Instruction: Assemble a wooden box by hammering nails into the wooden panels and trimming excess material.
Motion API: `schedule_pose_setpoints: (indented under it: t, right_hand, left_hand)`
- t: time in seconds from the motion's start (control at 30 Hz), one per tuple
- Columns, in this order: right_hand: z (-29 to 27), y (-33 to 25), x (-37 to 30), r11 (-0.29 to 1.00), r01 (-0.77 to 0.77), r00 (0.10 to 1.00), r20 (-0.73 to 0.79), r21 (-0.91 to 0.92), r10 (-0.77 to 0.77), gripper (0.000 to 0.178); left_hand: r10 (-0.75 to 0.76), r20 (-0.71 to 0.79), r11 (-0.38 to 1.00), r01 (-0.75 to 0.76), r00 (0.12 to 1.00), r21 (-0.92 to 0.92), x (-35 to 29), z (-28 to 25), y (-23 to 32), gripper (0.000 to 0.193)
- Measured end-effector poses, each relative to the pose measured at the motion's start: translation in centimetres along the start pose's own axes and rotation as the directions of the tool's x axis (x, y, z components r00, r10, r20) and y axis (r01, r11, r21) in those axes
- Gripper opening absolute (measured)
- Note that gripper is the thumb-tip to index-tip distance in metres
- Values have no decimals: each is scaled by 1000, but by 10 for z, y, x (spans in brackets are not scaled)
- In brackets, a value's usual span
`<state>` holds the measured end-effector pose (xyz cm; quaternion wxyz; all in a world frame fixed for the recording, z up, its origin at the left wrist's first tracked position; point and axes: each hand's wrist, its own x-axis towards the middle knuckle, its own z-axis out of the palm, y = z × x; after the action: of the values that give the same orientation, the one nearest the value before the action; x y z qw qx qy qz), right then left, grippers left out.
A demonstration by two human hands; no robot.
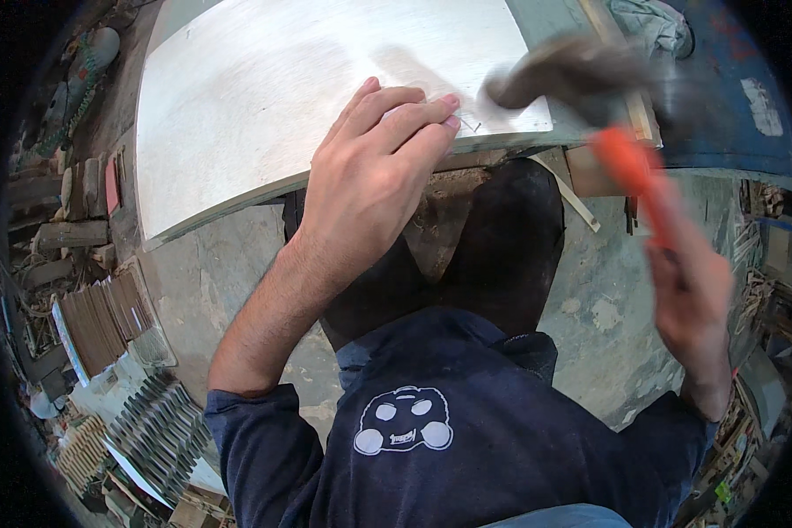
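Note:
A broad pale board [238,114] lies in front of me. My left hand [374,163] rests over its near edge, fingers bent and close together, thumb hidden. At the fingertips a thin nail [473,126] sticks out by the board's right near corner; the fingers appear to pinch it. To the right, my right hand [695,295] is closed round the red-orange handle of a claw hammer [641,176]. The dark metal head is raised, right of the nail and apart from it, and smeared by motion.
Beyond the hammer is a blue surface [722,132] with a wooden strip [620,35] and a pale cloth [656,25]. A power tool [84,79] lies at the far left. Stacked wood pieces [106,312] lie on the left floor; scraps [761,299] lie right.

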<state>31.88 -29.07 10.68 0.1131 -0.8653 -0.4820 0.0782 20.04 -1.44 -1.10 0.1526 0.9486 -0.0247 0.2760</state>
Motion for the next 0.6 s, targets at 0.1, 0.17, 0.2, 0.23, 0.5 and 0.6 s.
schedule_pose_setpoints:
  t: [0.1,0.17,0.2,0.23,0.5,0.6]
  right_hand:
    - [3,-2,15,1000,1,969,246,16,-5,57]
    - [-10,1,3,959,249,949,-164,-139,-270,57]
    - [-20,1,0,950,257,930,-222,-175,-293,56]
    - [-23,0,-7,984,172,949,-262,-47,-178,54]
    - [-15,-13,20,999,47,977,210,8,-48,58]
    - [-30,-11,11,977,214,974,-77,-14,-215,64]
  left_hand:
    - [-14,2,1000,14,1000,10,-2,2,-4,16]
    - [-9,-8,1000,9,1000,-7,-1,0,0,16]
    - [-3,-16,1000,2,1000,-17,0,-2,1,17]
    - [5,-24,1000,-5,1000,-19,3,-1,1,17]
    - [-44,-2,999,44,999,6,1,-2,0,17]
    - [-54,29,997,56,998,-50,8,-6,5,21]
